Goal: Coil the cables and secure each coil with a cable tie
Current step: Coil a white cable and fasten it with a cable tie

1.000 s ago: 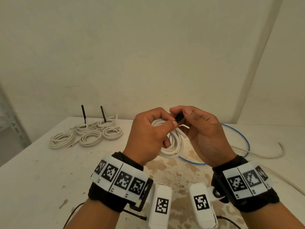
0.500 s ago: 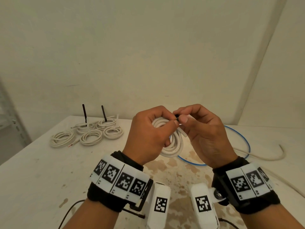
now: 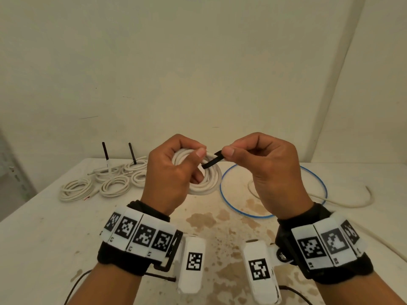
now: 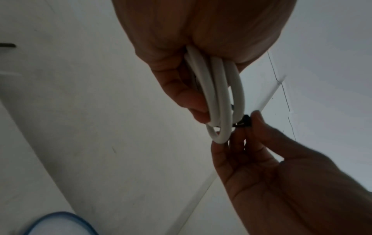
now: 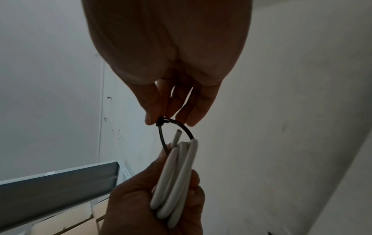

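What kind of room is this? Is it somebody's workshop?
Probably a plain workroom or storeroom, though that is a guess. There is a stained white table against bare walls, a batch of tied cable coils at its far left, and metal shelving that the right wrist view shows.

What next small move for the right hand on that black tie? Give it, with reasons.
Probably pull the tail further through the head. The black cable tie forms a loose loop round the white coil gripped by the left hand; the right hand pinches it.
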